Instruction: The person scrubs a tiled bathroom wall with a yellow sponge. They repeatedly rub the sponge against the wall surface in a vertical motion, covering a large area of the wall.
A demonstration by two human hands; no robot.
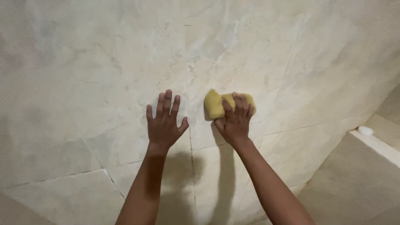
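Note:
My right hand (234, 121) presses a yellow cloth (214, 104) flat against a beige marble-patterned tiled wall (104, 62), fingers spread over the cloth's right part. The cloth's left corner sticks out past my thumb. My left hand (163, 123) lies flat on the same wall just left of a vertical grout line, fingers apart and holding nothing. Both forearms reach up from the bottom of the view.
Grout lines cross the wall below my hands. At the right, a ledge (377, 143) in the corner carries a small white rounded object (365, 130). A second tiled surface (354, 187) meets the wall at the lower right.

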